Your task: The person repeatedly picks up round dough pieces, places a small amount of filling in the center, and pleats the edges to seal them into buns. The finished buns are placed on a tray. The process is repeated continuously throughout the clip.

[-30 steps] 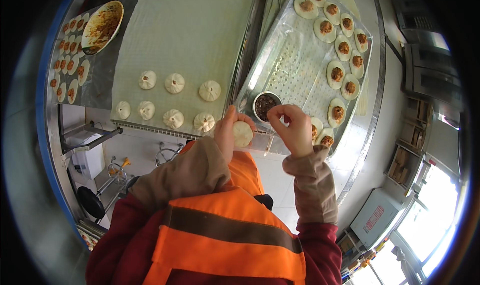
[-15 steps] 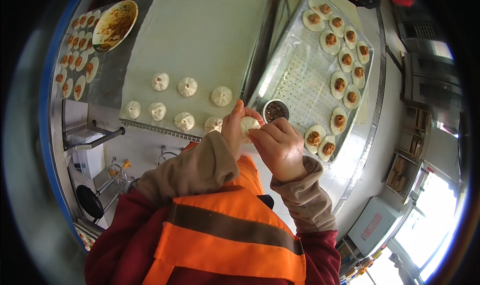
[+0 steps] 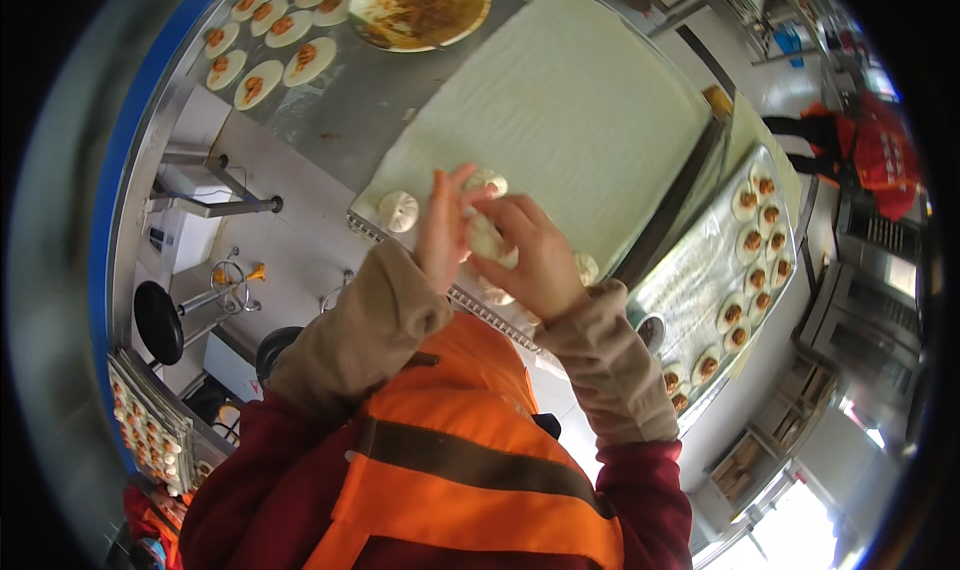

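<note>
A pale dough bun [image 3: 488, 242] is between my two hands, above the near edge of a cloth-lined tray [image 3: 560, 100]. My right hand [image 3: 535, 255] curls round it, thumb below and fingers over the top. Upright beside the bun, my left hand [image 3: 445, 225] has its fingers stretched and apart, touching or very near its left side. Pleated buns stand on the cloth: one bun [image 3: 398, 211] left of my hands, another bun [image 3: 487, 180] just beyond them. A further bun [image 3: 585, 267] shows partly behind my right hand.
Dough rounds topped with filling [image 3: 290, 28] lie at the far left, beside a bowl of filling [image 3: 420, 10]. To the right, a metal tray [image 3: 660, 290] bears more topped rounds and a small cup [image 3: 650, 332]. A black stool [image 3: 158, 322] stands at lower left. Another person [image 3: 880, 155] is at far right.
The view has swung left. My right hand has gone from pinching the bun's top to curling round it, while my left hand's fingers have straightened.
</note>
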{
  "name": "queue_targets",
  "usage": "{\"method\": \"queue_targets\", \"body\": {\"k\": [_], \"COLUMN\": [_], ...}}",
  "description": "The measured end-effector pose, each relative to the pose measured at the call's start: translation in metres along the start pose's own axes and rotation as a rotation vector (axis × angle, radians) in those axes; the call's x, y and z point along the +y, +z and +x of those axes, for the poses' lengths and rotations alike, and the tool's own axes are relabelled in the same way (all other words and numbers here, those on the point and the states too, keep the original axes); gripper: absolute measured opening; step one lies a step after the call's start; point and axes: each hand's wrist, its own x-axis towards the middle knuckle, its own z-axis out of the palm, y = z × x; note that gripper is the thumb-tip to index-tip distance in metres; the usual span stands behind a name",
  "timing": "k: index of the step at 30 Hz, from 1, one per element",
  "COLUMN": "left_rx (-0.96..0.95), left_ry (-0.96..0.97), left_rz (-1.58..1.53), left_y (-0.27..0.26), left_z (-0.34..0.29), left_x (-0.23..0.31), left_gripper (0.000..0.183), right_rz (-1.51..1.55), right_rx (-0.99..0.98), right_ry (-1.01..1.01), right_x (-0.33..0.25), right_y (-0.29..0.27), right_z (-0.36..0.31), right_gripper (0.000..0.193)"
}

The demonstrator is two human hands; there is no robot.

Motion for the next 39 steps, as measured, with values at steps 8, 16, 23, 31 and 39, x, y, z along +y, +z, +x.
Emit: {"method": "queue_targets", "body": {"k": [8, 16, 23, 31, 39], "left_rx": [0.356, 0.379, 0.35, -0.181, -0.694], "left_ry": [0.28, 0.248, 0.222, 0.367, -0.631], "left_rz": [-0.062, -0.13, -0.092, 0.225, 0.665], "left_y": [-0.119, -0.154, -0.148, 0.024, 0.233], "left_z": [0.0, -0.004, 0.004, 0.011, -0.059], "left_x": [0.059, 0.044, 0.053, 0.012, -0.228], "left_gripper": [0.069, 0.065, 0.057, 0.034, 0.048], "right_rz": [-0.49, -0.203, -0.331, -0.182, 0.0], "right_rx": [0.138, 0.049, 0.031, 0.329, 0.786], "right_ry": [0.238, 0.294, 0.309, 0.369, 0.782], "right_x": [0.059, 0.083, 0.079, 0.018, -0.012], "right_y": [0.103, 0.099, 0.107, 0.02, -0.001], "right_z": [0.118, 0.112, 0.119, -0.078, -0.328], "right_gripper": [0.052, 0.037, 0.026, 0.036, 0.018]}}
